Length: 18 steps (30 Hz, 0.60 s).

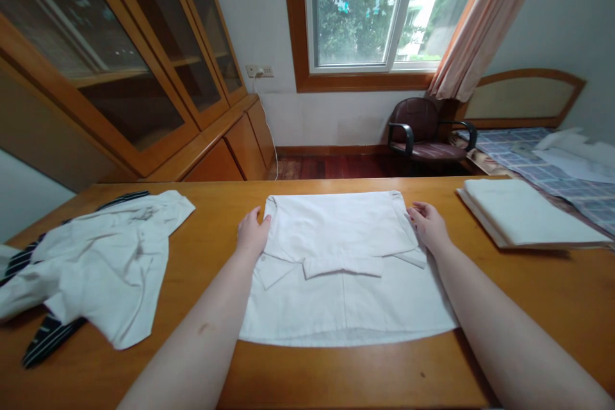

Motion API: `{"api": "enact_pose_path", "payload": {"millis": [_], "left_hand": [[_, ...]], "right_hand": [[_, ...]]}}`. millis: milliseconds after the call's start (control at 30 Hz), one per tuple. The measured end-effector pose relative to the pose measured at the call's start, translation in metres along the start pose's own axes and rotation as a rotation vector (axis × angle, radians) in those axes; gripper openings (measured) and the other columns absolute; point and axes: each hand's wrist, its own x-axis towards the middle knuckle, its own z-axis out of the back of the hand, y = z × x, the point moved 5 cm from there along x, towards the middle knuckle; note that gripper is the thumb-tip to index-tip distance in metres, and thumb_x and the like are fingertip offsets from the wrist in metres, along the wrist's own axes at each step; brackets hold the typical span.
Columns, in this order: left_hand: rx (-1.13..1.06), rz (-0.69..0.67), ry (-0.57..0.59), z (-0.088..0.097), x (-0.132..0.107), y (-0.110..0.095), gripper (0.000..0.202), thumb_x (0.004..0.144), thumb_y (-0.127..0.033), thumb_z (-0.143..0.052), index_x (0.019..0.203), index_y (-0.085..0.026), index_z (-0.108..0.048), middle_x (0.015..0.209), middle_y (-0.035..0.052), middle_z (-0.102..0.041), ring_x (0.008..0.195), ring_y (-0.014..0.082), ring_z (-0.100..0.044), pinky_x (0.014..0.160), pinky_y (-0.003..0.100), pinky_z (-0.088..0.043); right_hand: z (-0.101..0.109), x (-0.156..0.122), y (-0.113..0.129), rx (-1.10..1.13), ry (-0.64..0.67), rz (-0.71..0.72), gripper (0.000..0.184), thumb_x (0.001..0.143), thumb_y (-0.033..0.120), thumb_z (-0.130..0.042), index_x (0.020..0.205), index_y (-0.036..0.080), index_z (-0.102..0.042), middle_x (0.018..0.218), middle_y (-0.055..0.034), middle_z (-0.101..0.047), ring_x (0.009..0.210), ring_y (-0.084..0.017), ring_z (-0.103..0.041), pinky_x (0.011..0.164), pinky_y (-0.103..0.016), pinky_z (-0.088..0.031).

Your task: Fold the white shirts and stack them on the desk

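Note:
A white shirt (341, 269) lies folded flat in the middle of the wooden table (298, 378), collar toward me, its top half turned down over the lower half. My left hand (252, 234) rests at the shirt's left edge, fingers together and curled onto the fold. At the right edge my right hand (427, 225) lies with its fingers bent, touching the cloth. Whether either hand pinches the fabric or only presses on it is unclear.
A crumpled white shirt (110, 262) with a dark striped garment (45, 336) under it lies at the table's left. A stack of folded white cloth (523, 214) sits at the right. Beyond the table stand a wooden cabinet (144, 77), a dark chair (423, 131) and a bed (538, 147).

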Motion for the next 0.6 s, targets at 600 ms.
{"api": "enact_pose_path", "payload": {"millis": [600], "left_hand": [[0.124,-0.036,0.222,-0.011,0.078,-0.034,0.047,0.069,-0.050,-0.064,0.105,-0.020,-0.068,0.114,0.0132,-0.066,0.111,0.0315,-0.055,0.093,0.038,-0.040]], "right_hand": [[-0.031,0.058,0.042,-0.623,0.271,-0.032,0.032,0.065,0.049,-0.067,0.075,0.018,-0.064,0.072,-0.0047,-0.065,0.065,-0.018,-0.058,0.057,-0.027,-0.040]]}}
